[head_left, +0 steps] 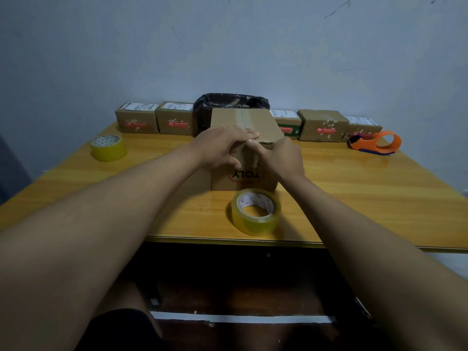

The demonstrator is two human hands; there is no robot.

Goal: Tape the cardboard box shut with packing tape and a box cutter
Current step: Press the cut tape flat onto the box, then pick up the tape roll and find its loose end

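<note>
While two hands press one cardboard box [255,122], grips flat; two tape rolls [256,211] lie apart.

Both forearms extend forward, converging toward 12 o'clock. Left hand [222,145] lies palm-down, fingers [249,134] flat and extended. Right hand [283,158] presses with curled fingers, thumb toward 11 o'clock.

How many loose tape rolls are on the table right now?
2: one tape roll at the near edge before the cardboard box, another roll far left. The orange dispenser may hold a third.
</note>
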